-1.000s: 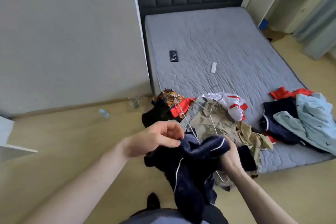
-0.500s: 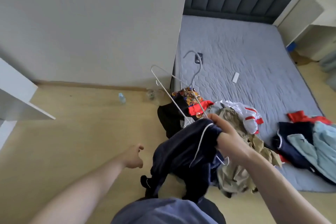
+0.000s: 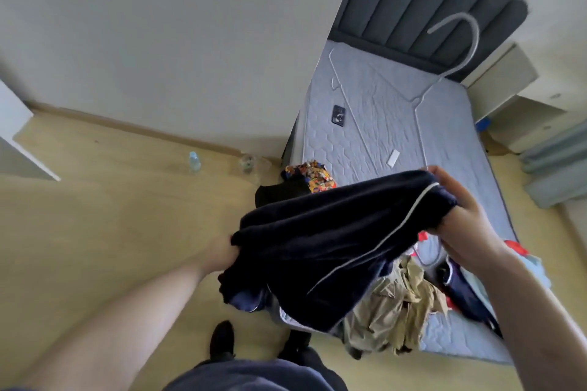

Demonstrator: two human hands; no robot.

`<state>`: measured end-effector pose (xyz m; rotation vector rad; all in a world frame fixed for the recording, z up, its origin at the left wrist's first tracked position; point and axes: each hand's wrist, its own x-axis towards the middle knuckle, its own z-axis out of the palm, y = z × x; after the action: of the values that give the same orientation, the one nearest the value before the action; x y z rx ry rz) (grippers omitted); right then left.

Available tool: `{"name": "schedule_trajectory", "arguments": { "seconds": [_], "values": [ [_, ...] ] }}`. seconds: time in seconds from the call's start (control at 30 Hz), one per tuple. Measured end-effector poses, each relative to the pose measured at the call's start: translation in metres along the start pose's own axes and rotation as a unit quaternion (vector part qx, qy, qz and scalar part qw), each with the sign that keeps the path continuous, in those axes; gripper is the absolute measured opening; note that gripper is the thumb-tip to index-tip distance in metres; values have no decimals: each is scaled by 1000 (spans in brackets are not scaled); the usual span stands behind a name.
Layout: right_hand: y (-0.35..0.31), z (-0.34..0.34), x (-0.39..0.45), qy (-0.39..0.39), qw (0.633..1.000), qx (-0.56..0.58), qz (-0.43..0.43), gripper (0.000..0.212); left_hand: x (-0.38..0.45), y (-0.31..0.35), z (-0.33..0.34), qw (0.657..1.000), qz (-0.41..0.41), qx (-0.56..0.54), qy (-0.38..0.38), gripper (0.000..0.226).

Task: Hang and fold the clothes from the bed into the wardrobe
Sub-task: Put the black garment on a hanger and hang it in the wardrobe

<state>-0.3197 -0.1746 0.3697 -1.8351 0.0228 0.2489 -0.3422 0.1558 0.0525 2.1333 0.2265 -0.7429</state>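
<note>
A dark navy garment with thin white piping is stretched between my hands above the foot of the bed. My left hand grips its lower left end. My right hand grips its upper right end together with a white wire hanger, whose hook rises toward the headboard. Under the garment on the grey mattress lie a khaki garment, a colourful patterned piece and dark, red and pale blue clothes at the right.
A phone and a small white object lie on the mattress. A plastic bottle stands on the wooden floor by the wall. A white furniture edge is at the left, a pale cabinet at the right.
My left hand, free half a second ago, now grips the navy garment's left end. My right hand has lifted the garment and hanger up and to the right, spreading the cloth out.
</note>
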Motion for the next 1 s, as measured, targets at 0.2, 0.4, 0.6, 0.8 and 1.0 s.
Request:
{"name": "schedule_trajectory", "arguments": {
  "seconds": [0.2, 0.4, 0.6, 0.8, 1.0],
  "values": [
    [74, -16, 13, 64, 952, -276, 119, 43, -58, 86, -90, 962, -11, -269, 39, 32],
    [76, 93, -30, -22, 986, -126, 106, 59, -90, 168, -101, 909, 10, -416, 33, 33],
    [75, 160, -33, -4, 997, -9, 72, 65, -111, 204, -81, 839, 15, -539, -74, 40],
    [68, 163, -14, 67, 982, 128, 119, 38, -119, 186, -111, 887, 131, -442, -28, 12],
    [57, 148, 2, 55, 956, 254, 133, 27, -145, 106, -88, 966, 166, -151, 131, 25]
  ]
}}
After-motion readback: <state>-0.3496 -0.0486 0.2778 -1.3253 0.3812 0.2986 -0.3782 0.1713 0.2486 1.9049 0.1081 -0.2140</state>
